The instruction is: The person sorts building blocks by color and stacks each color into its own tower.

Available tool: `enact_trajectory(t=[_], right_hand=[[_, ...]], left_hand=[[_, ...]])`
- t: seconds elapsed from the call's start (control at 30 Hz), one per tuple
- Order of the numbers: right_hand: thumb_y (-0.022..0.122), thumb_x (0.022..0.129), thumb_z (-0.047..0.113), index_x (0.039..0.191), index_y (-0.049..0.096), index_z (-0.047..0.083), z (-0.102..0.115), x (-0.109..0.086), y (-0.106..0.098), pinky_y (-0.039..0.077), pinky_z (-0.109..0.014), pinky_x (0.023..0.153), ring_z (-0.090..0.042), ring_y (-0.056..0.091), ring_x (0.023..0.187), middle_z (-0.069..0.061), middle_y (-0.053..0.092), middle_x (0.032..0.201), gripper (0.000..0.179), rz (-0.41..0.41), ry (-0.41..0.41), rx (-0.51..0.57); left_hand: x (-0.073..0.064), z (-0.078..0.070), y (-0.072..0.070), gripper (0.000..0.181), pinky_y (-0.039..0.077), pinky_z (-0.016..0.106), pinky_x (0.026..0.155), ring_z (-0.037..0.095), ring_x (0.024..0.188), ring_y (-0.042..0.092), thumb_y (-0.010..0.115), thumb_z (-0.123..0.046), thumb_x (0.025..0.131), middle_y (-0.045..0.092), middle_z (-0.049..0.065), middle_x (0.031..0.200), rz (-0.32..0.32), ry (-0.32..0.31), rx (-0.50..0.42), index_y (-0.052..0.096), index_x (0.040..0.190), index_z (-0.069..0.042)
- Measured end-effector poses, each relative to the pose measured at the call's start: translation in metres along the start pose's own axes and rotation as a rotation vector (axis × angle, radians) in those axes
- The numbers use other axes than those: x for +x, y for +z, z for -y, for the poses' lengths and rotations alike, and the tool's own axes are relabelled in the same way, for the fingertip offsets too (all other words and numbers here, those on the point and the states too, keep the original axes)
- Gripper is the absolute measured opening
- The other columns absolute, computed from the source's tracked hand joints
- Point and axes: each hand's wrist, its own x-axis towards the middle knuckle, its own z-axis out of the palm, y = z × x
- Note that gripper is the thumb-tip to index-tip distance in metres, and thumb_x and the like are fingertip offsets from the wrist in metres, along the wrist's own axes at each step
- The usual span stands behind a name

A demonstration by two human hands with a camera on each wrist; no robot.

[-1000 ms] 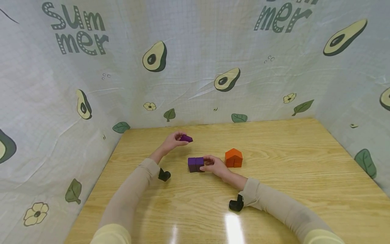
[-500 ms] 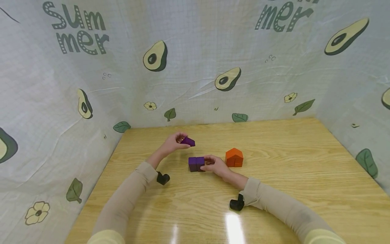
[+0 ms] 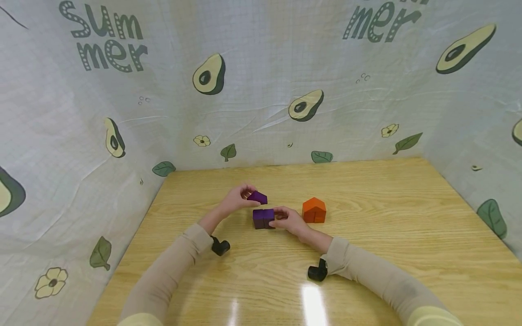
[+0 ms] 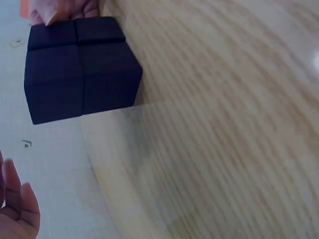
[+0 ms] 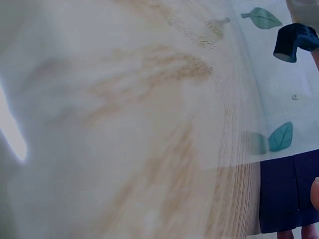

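In the head view my left hand [image 3: 240, 198] pinches a purple block with slanted sides [image 3: 258, 197] between thumb and fingers. It hangs just above and behind a pair of purple blocks [image 3: 263, 219] that stand side by side on the table. My right hand [image 3: 289, 222] holds this pair at its right end, thumb in front and fingers behind. From the left wrist the purple blocks [image 4: 82, 69] look dark with a seam down the middle, and only fingertips [image 4: 30, 204] of my left hand show at the edge. The right wrist view cuts off most of the blocks [image 5: 279, 194].
An orange house-shaped stack of blocks [image 3: 314, 211] stands right of my right hand, close to it. The wooden table [image 3: 387, 217] reaches back to a printed cloth [image 3: 253, 81] that hangs behind and at both sides. A black wrist camera [image 3: 317, 271] sits by each cuff.
My left hand has moved right and toward me with the slant-sided purple block, from the back left to just above the purple pair. The right hand stays at the pair.
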Motion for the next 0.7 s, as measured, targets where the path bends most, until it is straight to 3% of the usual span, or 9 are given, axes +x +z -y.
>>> enact_trajectory(t=[0.33,0.5,0.7], right_hand=[[0.071,0.079,0.014,0.12,0.055,-0.001,0.002,0.001,0.0,0.044,-0.034,0.086,-0.023,0.053,0.099,-0.014,0.06,0.109,0.046,-0.014,0.003,-0.027],[0.071,0.079,0.013,0.119,0.056,0.0,0.003,-0.001,0.0,0.044,-0.033,0.083,-0.022,0.054,0.097,-0.013,0.06,0.108,0.044,-0.009,-0.008,-0.029],[0.071,0.079,0.013,0.118,0.057,0.001,0.004,-0.003,0.001,0.044,-0.033,0.084,-0.021,0.054,0.097,-0.012,0.06,0.108,0.043,-0.006,-0.012,-0.019]], left_hand=[[-0.01,-0.004,0.014,0.038,0.04,0.036,0.083,0.02,0.094,0.05,0.079,-0.021,0.07,0.062,0.004,0.099,-0.012,0.048,0.122,0.063,0.101,-0.008],[-0.014,-0.006,0.02,0.038,0.04,0.034,0.082,0.021,0.094,0.05,0.079,-0.02,0.071,0.062,0.005,0.101,-0.003,0.044,0.146,0.063,0.103,-0.007],[-0.016,-0.002,0.026,0.038,0.04,0.032,0.079,0.02,0.092,0.049,0.078,-0.02,0.072,0.062,0.007,0.101,-0.036,0.037,0.137,0.063,0.104,-0.005]])
